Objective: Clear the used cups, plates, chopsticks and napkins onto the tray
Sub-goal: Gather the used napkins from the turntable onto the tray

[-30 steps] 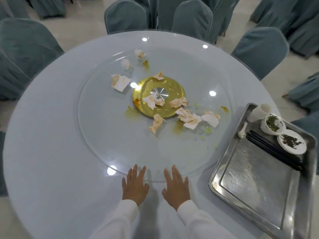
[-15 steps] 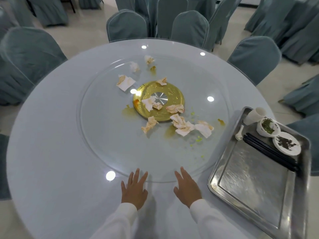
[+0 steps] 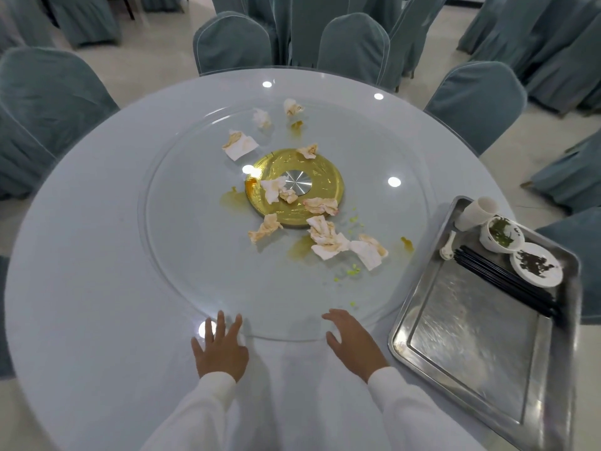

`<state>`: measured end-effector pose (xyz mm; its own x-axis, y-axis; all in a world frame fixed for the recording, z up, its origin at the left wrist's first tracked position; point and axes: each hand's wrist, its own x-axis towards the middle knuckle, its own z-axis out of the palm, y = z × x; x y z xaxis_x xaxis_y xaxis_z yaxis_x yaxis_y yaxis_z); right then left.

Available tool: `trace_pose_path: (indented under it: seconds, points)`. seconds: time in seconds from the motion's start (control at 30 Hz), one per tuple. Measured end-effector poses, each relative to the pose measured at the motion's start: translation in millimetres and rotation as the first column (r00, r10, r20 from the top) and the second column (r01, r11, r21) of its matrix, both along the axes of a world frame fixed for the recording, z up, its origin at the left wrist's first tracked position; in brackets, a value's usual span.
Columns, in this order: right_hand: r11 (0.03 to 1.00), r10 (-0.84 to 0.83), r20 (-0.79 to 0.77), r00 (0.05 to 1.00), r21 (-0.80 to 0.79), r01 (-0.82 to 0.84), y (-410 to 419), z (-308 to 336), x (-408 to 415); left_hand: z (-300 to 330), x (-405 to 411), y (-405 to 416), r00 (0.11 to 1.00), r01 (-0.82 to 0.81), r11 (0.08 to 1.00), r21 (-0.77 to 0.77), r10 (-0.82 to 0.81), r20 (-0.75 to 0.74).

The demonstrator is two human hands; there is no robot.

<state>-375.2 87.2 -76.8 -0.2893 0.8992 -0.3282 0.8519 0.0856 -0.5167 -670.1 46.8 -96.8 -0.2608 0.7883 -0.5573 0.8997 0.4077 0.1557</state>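
No text, label, brand, number or sign can be read anywhere, neither on the tray nor on the cups.

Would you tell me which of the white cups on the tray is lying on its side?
The empty cup at the tray's far corner lies tipped over; the cup beside it stands upright, holding tea leaves.

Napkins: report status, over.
Both hands open, flat at turntable edge. Napkins scattered mid-glass, uncollected. Tray right, nothing blocking.
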Motion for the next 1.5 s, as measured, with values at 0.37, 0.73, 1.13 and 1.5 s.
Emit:
trace_pose_path:
  seconds: [0.37,0.73,1.13,1.5]
  points:
    - [0.965,-0.226,-0.091,0.970,0.112,0.236,83,21,28,2,48,38,0.995,0.088,0.995,-0.039,-0.086,0.059]
    - [0.987,-0.155,0.148,0.977,0.057,0.148,142,0,15,-2,33,38,0.999,0.045,0.998,-0.054,-0.045,0.004]
    - [0.948,-0.262,-0.052,0.964,0.176,0.267,152,-13,12,0,18,84,0.989,-0.136,0.983,0.126,0.128,0.072]
    - [0.984,0.094,-0.028,0.995,0.157,-0.088,195,-7,-75,-20,33,93,0.991,0.015,0.999,-0.034,-0.019,-0.131]
